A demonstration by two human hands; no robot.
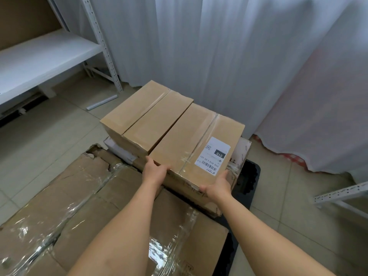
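Note:
Two taped brown cardboard boxes lie side by side on top of a stack. The right box point(191, 140) carries a white shipping label point(214, 155) with a barcode. My left hand point(154, 170) grips its near left corner, fingers curled under the edge. My right hand point(218, 185) holds its near right corner below the label. The left box point(147, 114) sits untouched beside it.
Beneath lie more worn, taped cartons point(111, 206) and a white-sided box point(119, 150), on a black cart point(251, 176). A white metal shelf point(47, 56) stands at left, a white roll point(101, 102) on the tiled floor, curtains point(219, 46) behind, a shelf frame point(342, 194) at right.

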